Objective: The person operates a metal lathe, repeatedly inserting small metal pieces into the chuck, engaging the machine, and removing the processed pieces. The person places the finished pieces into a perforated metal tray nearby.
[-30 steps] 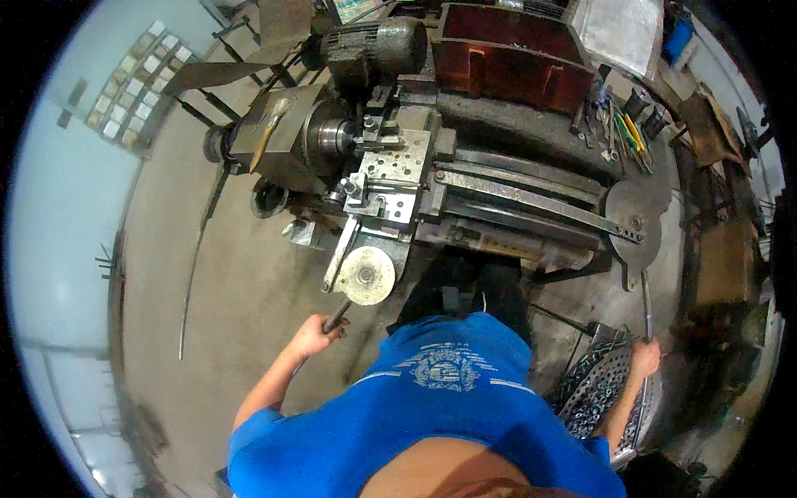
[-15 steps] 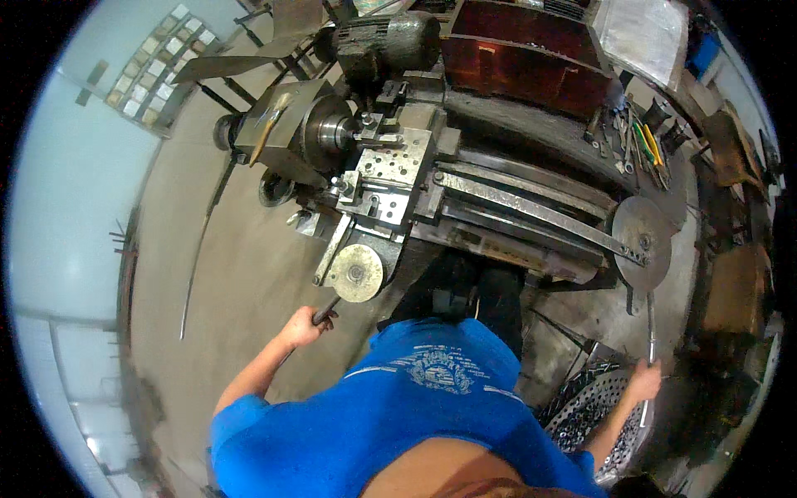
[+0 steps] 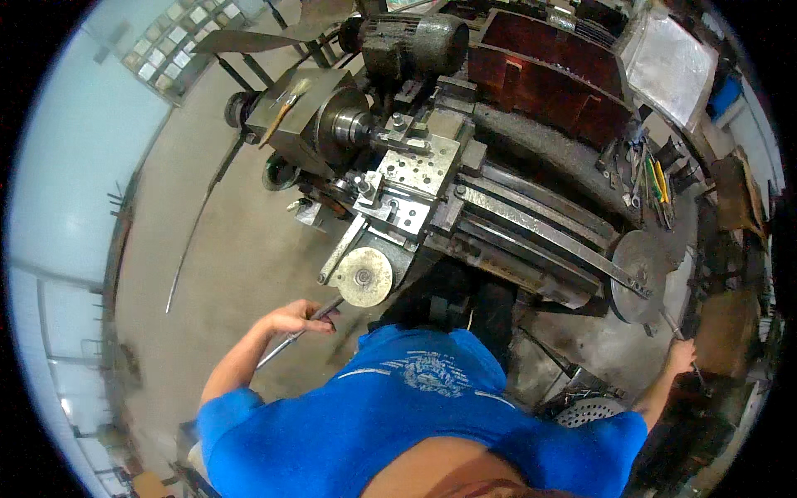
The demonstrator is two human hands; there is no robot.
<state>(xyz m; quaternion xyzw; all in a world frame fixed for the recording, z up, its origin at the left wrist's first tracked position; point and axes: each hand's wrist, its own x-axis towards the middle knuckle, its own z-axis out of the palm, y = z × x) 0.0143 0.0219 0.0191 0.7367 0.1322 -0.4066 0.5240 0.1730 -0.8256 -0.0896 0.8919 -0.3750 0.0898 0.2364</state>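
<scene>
My left hand [image 3: 300,317] is closed around a metal lever rod [image 3: 276,353] that runs up to a pale round disc [image 3: 366,276] at the front of the small lathe. My right hand [image 3: 682,355] grips another lever rod [image 3: 672,323], fixed to a larger dark disc [image 3: 640,276] at the lathe's right end. A long flat bar [image 3: 544,236] links that disc to the cross slide [image 3: 424,166], a block with several holes. Two tool holders sit on the slide, close to the spindle chuck [image 3: 352,126]. Any workpiece in the chuck is too small to make out.
A brush [image 3: 278,123] lies on the headstock, with a motor [image 3: 415,46] behind. Farther back stands a dark red metal box [image 3: 548,83]. Spanners and pliers [image 3: 658,181] lie at the right. A perforated metal basket [image 3: 588,412] is below my right arm. A thin rod [image 3: 198,228] slants down at left.
My right hand has swung its lever outward to the right and up. My left hand remains on its rod, its grip shifted a little. The whole view has tilted.
</scene>
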